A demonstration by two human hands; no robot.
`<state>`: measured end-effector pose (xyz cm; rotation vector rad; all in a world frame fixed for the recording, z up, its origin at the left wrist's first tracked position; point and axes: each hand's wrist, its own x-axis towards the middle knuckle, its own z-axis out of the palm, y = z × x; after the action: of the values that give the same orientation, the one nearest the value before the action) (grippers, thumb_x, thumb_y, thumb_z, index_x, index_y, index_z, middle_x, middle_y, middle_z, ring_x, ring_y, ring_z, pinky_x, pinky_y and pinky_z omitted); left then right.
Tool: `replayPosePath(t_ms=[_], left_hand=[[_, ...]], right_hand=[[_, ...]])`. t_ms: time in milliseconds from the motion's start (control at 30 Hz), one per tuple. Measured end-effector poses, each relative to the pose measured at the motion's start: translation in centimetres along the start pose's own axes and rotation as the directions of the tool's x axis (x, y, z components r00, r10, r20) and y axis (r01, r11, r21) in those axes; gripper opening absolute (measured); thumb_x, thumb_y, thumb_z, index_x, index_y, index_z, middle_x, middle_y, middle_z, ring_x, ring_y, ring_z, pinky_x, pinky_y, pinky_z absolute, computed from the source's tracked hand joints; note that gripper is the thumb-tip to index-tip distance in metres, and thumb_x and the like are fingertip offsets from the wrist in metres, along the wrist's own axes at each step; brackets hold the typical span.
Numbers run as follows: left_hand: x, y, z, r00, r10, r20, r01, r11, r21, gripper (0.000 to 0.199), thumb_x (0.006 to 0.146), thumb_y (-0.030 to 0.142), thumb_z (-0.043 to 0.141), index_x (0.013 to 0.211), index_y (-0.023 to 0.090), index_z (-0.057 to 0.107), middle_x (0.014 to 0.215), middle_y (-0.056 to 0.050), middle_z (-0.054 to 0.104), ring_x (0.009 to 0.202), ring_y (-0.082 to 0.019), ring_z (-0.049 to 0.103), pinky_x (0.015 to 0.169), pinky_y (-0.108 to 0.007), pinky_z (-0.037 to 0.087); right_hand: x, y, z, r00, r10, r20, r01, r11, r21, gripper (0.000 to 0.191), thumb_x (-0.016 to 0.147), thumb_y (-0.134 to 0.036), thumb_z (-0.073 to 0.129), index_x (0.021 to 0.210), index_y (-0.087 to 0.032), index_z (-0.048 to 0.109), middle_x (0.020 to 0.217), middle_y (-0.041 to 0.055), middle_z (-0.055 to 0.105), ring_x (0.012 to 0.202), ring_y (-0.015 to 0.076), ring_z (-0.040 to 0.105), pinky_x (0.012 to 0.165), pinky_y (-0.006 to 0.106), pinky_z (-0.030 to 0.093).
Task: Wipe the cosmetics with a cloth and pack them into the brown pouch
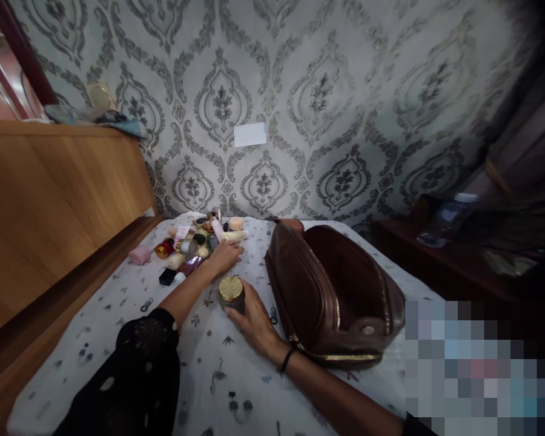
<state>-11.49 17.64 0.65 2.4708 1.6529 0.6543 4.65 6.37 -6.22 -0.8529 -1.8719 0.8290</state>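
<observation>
My right hand (254,318) is wrapped round a small dark jar (231,297) with a patterned gold lid, held upright just above or on the sheet. My left hand (226,257) reaches to the near side of a pale cream tube (234,236), its fingers stretched out. Whether it touches the tube I cannot tell. Beside it lies a pile of cosmetics, with a silver-topped jar (188,247), a purple packet (193,264) and a red jar with gold (164,247). To the right of my right hand, a brown leather toiletry bag (284,272) stands with its top unzipped.
A pink item (139,255) and a black square case (167,277) lie on the patterned white sheet (218,375). A wooden board (63,212) borders the left side. At right, a clear bottle (447,221) stands on a dark surface. The papered wall (277,79) rises behind.
</observation>
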Motion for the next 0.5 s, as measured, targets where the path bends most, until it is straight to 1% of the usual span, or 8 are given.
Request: replayPosePath(t_ms=[67, 133, 200, 267, 333, 367, 433, 500], left_hand=[[0.4, -0.7, 0.2, 0.995, -0.072, -0.071, 0.069, 0.997, -0.038, 0.030, 0.095, 0.034, 0.063, 0.118, 0.016, 0.063, 0.125, -0.010, 0.063, 0.114, -0.025, 0.062, 0.099, -0.049, 0.051], [1.1, -1.4, -0.3, 0.971, -0.169, -0.168, 0.153, 0.983, -0.106, 0.034, 0.096, 0.035, 0.061, 0.124, 0.017, 0.060, 0.128, -0.010, 0.061, 0.111, -0.024, 0.063, 0.094, -0.046, 0.055], [1.9, -2.1, -1.3, 0.921, -0.284, -0.268, 0.234, 0.951, -0.204, 0.035, 0.096, 0.035, 0.061, 0.125, 0.016, 0.059, 0.127, -0.010, 0.062, 0.109, -0.024, 0.064, 0.092, -0.045, 0.056], [2.3, -2.8, -2.6, 0.855, -0.386, -0.346, 0.281, 0.906, -0.316, 0.035, 0.096, 0.035, 0.062, 0.125, 0.016, 0.059, 0.125, -0.010, 0.062, 0.106, -0.023, 0.064, 0.090, -0.045, 0.057], [1.8, -3.0, -3.9, 0.806, -0.445, -0.391, 0.276, 0.866, -0.417, 0.035, 0.096, 0.037, 0.061, 0.123, 0.015, 0.059, 0.120, -0.009, 0.064, 0.101, -0.021, 0.066, 0.085, -0.042, 0.058], [1.2, -3.0, -4.5, 0.794, -0.455, -0.402, 0.257, 0.852, -0.457, 0.032, 0.097, 0.037, 0.060, 0.120, 0.014, 0.060, 0.115, -0.008, 0.065, 0.096, -0.020, 0.066, 0.082, -0.039, 0.058], [-0.9, -2.4, -5.4, 0.800, -0.439, -0.409, 0.195, 0.835, -0.514, 0.028, 0.099, 0.038, 0.054, 0.109, 0.013, 0.062, 0.099, -0.005, 0.065, 0.083, -0.017, 0.064, 0.073, -0.031, 0.056], [-3.7, -1.2, -6.1, 0.835, -0.383, -0.395, 0.123, 0.830, -0.544, 0.026, 0.099, 0.037, 0.049, 0.097, 0.014, 0.061, 0.085, -0.001, 0.062, 0.075, -0.015, 0.060, 0.067, -0.026, 0.050]], right_hand=[[0.0, -0.1, -0.1, 1.000, 0.004, 0.000, -0.004, 1.000, 0.009, 0.067, 0.077, -0.022, 0.068, 0.140, -0.020, 0.046, 0.134, 0.0131, 0.060, 0.127, 0.0295, 0.055, 0.111, 0.049, 0.043], [0.0, -0.3, -0.2, 1.000, 0.017, 0.006, -0.018, 1.000, 0.017, 0.065, 0.076, -0.021, 0.068, 0.138, -0.019, 0.047, 0.133, 0.0136, 0.061, 0.127, 0.0294, 0.055, 0.110, 0.048, 0.043], [0.1, -0.6, -0.3, 0.999, 0.037, 0.013, -0.037, 0.999, 0.020, 0.063, 0.076, -0.020, 0.067, 0.137, -0.019, 0.048, 0.133, 0.0132, 0.061, 0.126, 0.0291, 0.055, 0.110, 0.047, 0.043], [0.2, -1.0, -0.3, 0.997, 0.070, 0.016, -0.070, 0.997, 0.014, 0.063, 0.075, -0.019, 0.067, 0.135, -0.019, 0.048, 0.131, 0.0124, 0.062, 0.124, 0.0284, 0.057, 0.108, 0.046, 0.044], [0.6, -1.4, -0.2, 0.993, 0.119, 0.017, -0.119, 0.993, -0.023, 0.061, 0.074, -0.020, 0.069, 0.132, -0.019, 0.050, 0.127, 0.0117, 0.064, 0.119, 0.0282, 0.058, 0.103, 0.044, 0.047], [0.8, -1.5, -0.1, 0.989, 0.144, 0.016, -0.143, 0.988, -0.049, 0.060, 0.073, -0.021, 0.071, 0.130, -0.019, 0.052, 0.124, 0.0116, 0.065, 0.116, 0.0285, 0.060, 0.100, 0.043, 0.048], [1.3, -1.7, 0.2, 0.984, 0.179, 0.007, -0.177, 0.980, -0.094, 0.058, 0.071, -0.024, 0.074, 0.125, -0.018, 0.055, 0.117, 0.0114, 0.067, 0.111, 0.0299, 0.061, 0.095, 0.044, 0.050], [1.6, -1.6, 0.5, 0.982, 0.187, -0.005, -0.186, 0.976, -0.109, 0.056, 0.069, -0.027, 0.076, 0.121, -0.019, 0.057, 0.113, 0.0105, 0.069, 0.107, 0.0308, 0.062, 0.094, 0.045, 0.049]])
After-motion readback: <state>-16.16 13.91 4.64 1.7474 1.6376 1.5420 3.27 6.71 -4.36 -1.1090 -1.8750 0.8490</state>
